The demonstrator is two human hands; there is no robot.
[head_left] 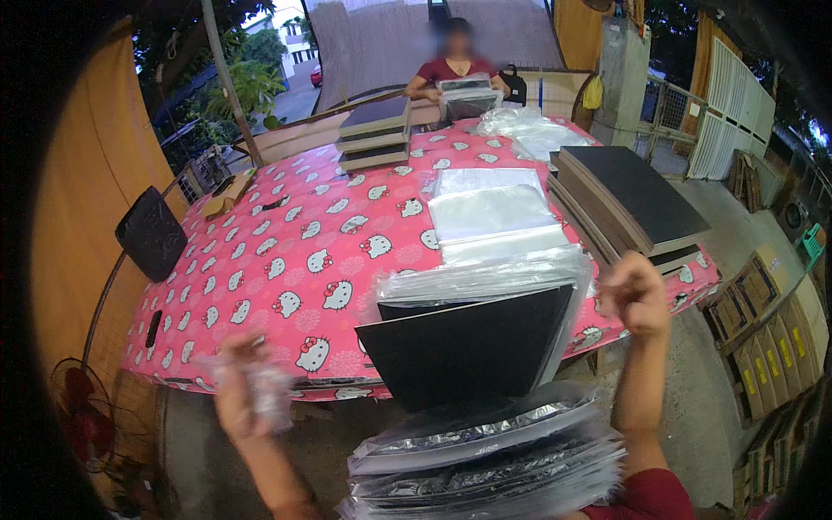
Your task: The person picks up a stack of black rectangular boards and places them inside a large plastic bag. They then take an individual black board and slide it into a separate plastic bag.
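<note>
My left hand (241, 394), raised over the table's near left edge, is closed on a crumpled clear plastic piece (270, 394) and blurred by motion. In front of me a black board (468, 347) leans upright in a clear plastic sleeve, its near corner jutting out. My right hand (637, 295) is raised to the right of this board, beside a stack of black boards (637, 195). Its fingers are bent and smeared; whether they hold anything does not show. Closest to me is a pile of boards in clear sleeves (485, 468).
Flat clear sleeves (490, 212) lie mid-table on the pink patterned cover (286, 260). Another black board stack (374, 134) stands at the far left. Across the table, a person (455, 74) holds sleeved boards beside loose plastic (533, 130). A fan (82, 407) and chair back (152, 232) are left.
</note>
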